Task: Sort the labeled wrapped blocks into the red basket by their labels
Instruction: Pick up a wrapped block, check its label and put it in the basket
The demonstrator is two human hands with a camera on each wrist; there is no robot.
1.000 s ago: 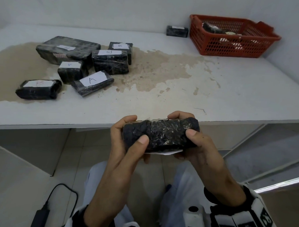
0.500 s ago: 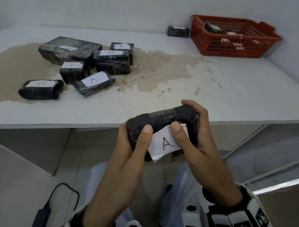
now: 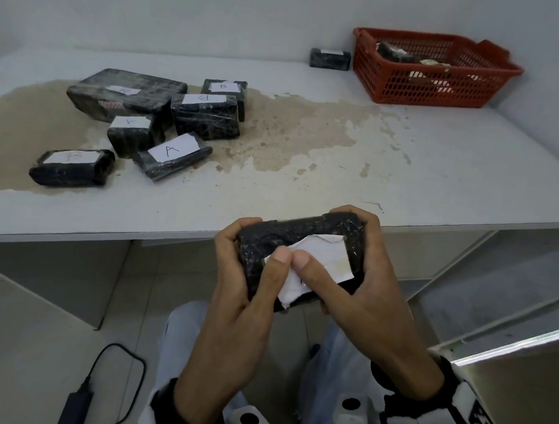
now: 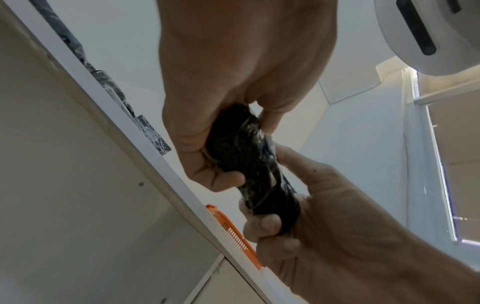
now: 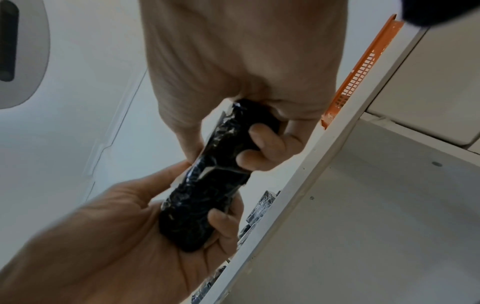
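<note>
Held block (image 3: 297,241): black, oblong, glossy crinkled film; in front of the table (image 3: 433,173) edge.
Label (image 3: 325,263): white paper (letter covered by both thumbs).
Left hand (image 3: 235,306): grips left end.
Right hand (image 3: 361,298): grips right end.
Red basket (image 3: 434,80): perforated plastic, far right.

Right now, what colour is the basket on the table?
Red, with slotted mesh walls; the basket shows best in the head view.

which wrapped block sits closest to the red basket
The lone small block by the back wall, just left of the red basket; the others are clustered far left.
</note>
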